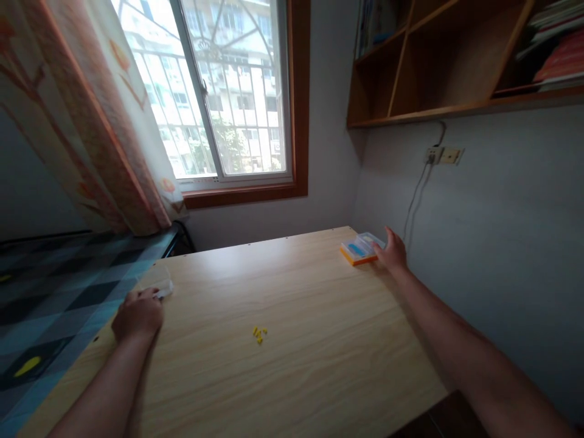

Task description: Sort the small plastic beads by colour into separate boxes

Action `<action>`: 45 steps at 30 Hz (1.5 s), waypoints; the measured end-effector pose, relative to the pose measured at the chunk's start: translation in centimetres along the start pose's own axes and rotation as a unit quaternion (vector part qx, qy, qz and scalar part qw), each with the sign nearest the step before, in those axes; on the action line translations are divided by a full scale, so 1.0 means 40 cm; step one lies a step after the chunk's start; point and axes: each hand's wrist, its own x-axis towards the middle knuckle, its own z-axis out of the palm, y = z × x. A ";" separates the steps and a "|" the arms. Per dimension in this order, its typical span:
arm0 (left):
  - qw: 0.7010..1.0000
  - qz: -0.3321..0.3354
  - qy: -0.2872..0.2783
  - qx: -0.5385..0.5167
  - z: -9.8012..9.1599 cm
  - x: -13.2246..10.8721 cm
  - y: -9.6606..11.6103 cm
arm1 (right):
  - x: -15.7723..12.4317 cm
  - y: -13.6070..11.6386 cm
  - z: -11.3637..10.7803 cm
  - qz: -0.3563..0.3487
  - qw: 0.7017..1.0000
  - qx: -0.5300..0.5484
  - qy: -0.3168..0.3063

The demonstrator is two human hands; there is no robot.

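On the far left of the table (214,365), my left hand (139,316) has its fingers curled at the near edge of a clear plastic box (165,288). My right hand (395,250) is at the far right corner, thumb and fingers around the right end of a small clear plastic case (370,239). That case rests over a flat orange case (360,260), which has something blue showing through its clear top. Several tiny yellow pieces (259,334) lie loose in a cluster near the middle of the table, apart from both hands.
A bed with a checked cover (41,304) adjoins the table's left side. Behind stand a window (237,91) and a curtain (91,109). A wooden shelf (447,61) hangs on the right wall, above a socket (444,156) with a plugged-in cord.
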 end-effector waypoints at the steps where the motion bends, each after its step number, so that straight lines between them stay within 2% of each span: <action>1: 1.000 0.003 -0.002 0.018 0.000 -0.004 0.001 | 0.017 0.013 -0.004 0.017 1.000 -0.006 -0.018; 6: 0.997 0.011 0.006 0.077 -0.001 -0.024 0.015 | 0.049 0.025 0.013 0.089 0.991 -0.026 -0.093; 10: 0.990 0.080 0.080 0.089 0.000 -0.062 0.030 | 0.039 0.005 0.020 0.102 0.989 -0.018 -0.103; 12: 0.982 0.122 0.115 0.089 -0.002 -0.085 0.037 | 0.033 -0.012 0.013 0.093 0.991 -0.005 -0.092; 15: 0.975 0.167 0.129 0.071 -0.007 -0.116 0.050 | 0.021 -0.051 -0.007 0.059 0.996 0.028 -0.062; 20: 0.969 0.186 0.160 -0.015 -0.017 -0.196 0.108 | -0.050 -0.169 -0.026 -0.021 0.992 0.114 -0.045; 23: 0.950 0.233 0.187 -0.087 -0.040 -0.279 0.183 | -0.146 -0.276 -0.021 -0.058 0.953 0.287 -0.072; 26: 0.912 0.327 0.184 -0.167 -0.080 -0.373 0.277 | -0.262 -0.397 -0.010 -0.045 0.892 0.403 -0.198; 30: 0.857 0.438 0.121 -0.244 -0.125 -0.465 0.368 | -0.394 -0.527 0.007 -0.001 0.758 0.530 -0.379; 32: 0.853 0.445 0.091 -0.258 -0.130 -0.486 0.379 | -0.441 -0.560 0.016 0.011 0.694 0.572 -0.437; 34: 0.853 0.448 0.045 -0.265 -0.124 -0.493 0.371 | -0.478 -0.573 0.027 0.020 0.645 0.604 -0.468; 36: 0.848 0.457 -0.008 -0.267 -0.112 -0.493 0.355 | -0.508 -0.571 0.041 0.031 0.619 0.621 -0.479; 38: 0.843 0.463 -0.042 -0.269 -0.103 -0.492 0.345 | -0.532 -0.565 0.056 0.038 0.610 0.621 -0.490; 45: 0.842 0.468 -0.051 -0.264 -0.111 -0.498 0.361 | -0.556 -0.556 0.076 0.061 0.595 0.617 -0.512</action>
